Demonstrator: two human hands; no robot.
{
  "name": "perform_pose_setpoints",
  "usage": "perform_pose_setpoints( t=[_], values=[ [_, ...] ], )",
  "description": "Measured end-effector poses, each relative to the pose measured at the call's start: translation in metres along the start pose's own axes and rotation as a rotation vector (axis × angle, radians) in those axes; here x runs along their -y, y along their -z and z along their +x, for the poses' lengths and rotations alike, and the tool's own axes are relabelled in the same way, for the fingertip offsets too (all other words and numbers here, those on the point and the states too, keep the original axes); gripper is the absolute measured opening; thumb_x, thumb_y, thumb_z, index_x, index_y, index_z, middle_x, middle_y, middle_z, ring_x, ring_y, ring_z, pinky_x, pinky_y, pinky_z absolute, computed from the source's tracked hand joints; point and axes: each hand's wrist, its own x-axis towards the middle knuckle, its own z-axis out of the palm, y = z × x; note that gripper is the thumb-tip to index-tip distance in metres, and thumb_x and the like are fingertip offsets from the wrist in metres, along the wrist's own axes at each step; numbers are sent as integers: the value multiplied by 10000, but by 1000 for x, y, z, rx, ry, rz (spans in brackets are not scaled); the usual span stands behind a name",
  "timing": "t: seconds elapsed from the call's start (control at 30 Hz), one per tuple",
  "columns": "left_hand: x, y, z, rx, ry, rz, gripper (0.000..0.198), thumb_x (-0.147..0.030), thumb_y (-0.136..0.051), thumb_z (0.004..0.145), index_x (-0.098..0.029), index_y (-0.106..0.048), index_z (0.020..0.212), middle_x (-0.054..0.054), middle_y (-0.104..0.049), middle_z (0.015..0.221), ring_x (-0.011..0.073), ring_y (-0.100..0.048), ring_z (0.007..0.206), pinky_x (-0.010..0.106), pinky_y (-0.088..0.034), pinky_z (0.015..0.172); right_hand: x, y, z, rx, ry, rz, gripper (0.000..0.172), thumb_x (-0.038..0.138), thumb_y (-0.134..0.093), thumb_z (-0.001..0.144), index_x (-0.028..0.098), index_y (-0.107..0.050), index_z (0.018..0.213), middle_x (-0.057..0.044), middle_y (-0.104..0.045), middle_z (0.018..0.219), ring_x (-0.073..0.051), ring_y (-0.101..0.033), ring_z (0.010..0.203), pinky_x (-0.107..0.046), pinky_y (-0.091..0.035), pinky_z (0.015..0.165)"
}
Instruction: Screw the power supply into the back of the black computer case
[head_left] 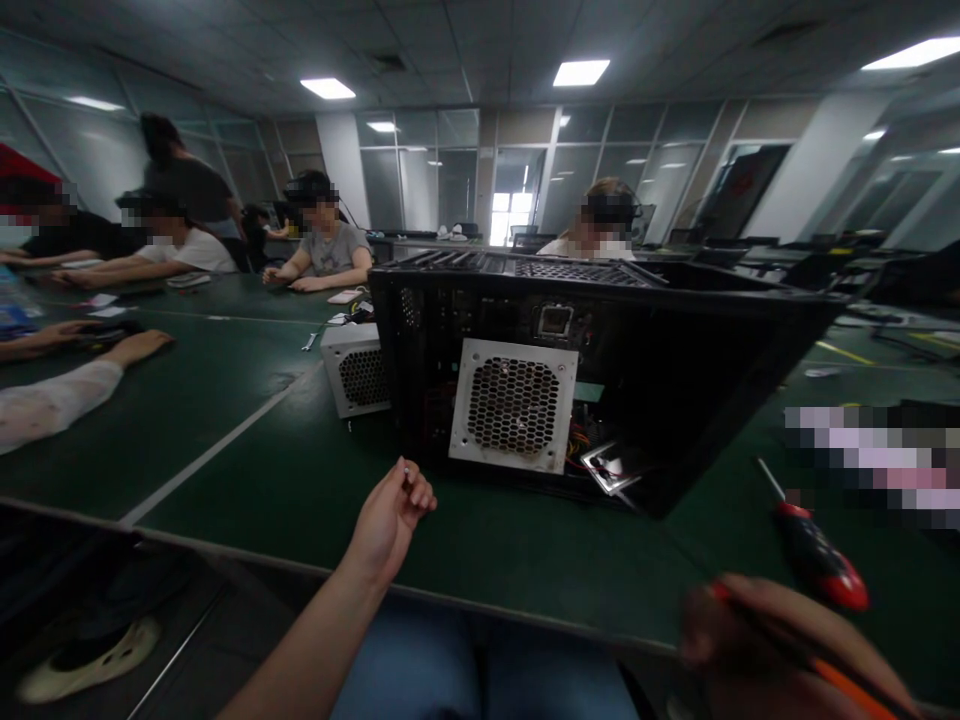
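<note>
My left hand (390,512) is raised in front of the computer case, thumb and forefinger pinched together. A tiny light speck shows at the fingertips, too small to name. At the lower right my right hand (765,635), smeared by motion, is closed around an orange-and-black tool (862,688), its working end hidden. The black computer case (720,360) lies with its open side towards me. A grey power supply (514,405) with a honeycomb grille sits tilted in its opening, beside coloured wires and a shiny metal piece (611,468).
A red-and-black screwdriver (821,558) lies right of the case. Another power supply (356,370) stands at the case's left, with a small metal bit (349,427) before it. Several people sit around the green table (247,465); a co-worker's forearm (64,400) rests at left.
</note>
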Motion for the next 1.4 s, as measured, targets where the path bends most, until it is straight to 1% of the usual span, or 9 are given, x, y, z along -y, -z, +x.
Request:
perform_pose_setpoints(
  t=[0.03,0.07,0.13,0.27,0.37,1.0,1.2,1.3,1.4],
  values=[
    [0,0,0,5,-8,14,318,-377,-608,798,-168,-427,640,-55,-391,498,81,-393,497,221,-386,547,4,-10,4,126,73,34,333,546,-465,838,281,-632,949,-23,-604,544,-158,-560,406,-266,-408,366],
    [1,0,0,8,-11,25,323,-382,-612,794,-167,-427,638,-55,-392,498,81,-395,498,221,-384,550,7,-22,9,127,100,30,351,558,-507,814,257,-659,910,-27,-609,574,-151,-559,432,-263,-410,382],
    [1,1,-1,15,-15,37,333,-394,-621,784,-167,-428,635,-55,-396,500,80,-396,498,223,-381,555,9,-49,23,-38,131,72,318,508,-541,816,223,-684,831,-47,-654,683,-153,-578,499,-277,-429,434],
    [2,2,-2,45,-37,64,357,-419,-635,767,-168,-424,627,-54,-404,503,83,-402,504,231,-378,567,0,-97,44,-65,135,131,309,389,-438,893,207,-671,805,-38,-667,692,-160,-601,543,-296,-462,476],
    [3,3,-2,54,-43,92,362,-436,-637,758,-169,-431,628,-50,-412,504,86,-403,510,236,-375,572,-9,-112,43,-69,166,101,213,289,-486,867,211,-661,774,-18,-665,671,-163,-613,573,-308,-485,531],
    [2,0,-3,92,-48,215,361,-455,-643,729,-171,-456,606,-39,-426,508,93,-395,520,247,-343,570,9,-129,63,487,432,-147,127,241,-560,808,198,-678,829,-30,-630,667,-153,-574,603,-266,-450,540],
    [4,4,-1,105,-43,223,366,-472,-627,738,-170,-457,620,-44,-432,511,93,-400,528,249,-348,583,12,-101,60,378,344,-82,108,228,-548,825,207,-613,909,-15,-671,753,-136,-625,649,-248,-486,592],
    [5,4,-1,104,-46,233,362,-467,-624,742,-170,-458,617,-44,-433,516,93,-400,529,250,-347,584,9,-94,55,227,182,-5,86,235,-500,865,220,-579,896,-3,-646,725,-121,-600,575,-230,-459,494],
    [5,4,-1,109,-55,246,364,-466,-622,743,-169,-457,611,-44,-430,517,93,-398,528,250,-343,580,10,-100,53,213,69,90,103,264,-485,878,214,-573,860,14,-621,664,-94,-536,462,-208,-414,404]
  ],
)
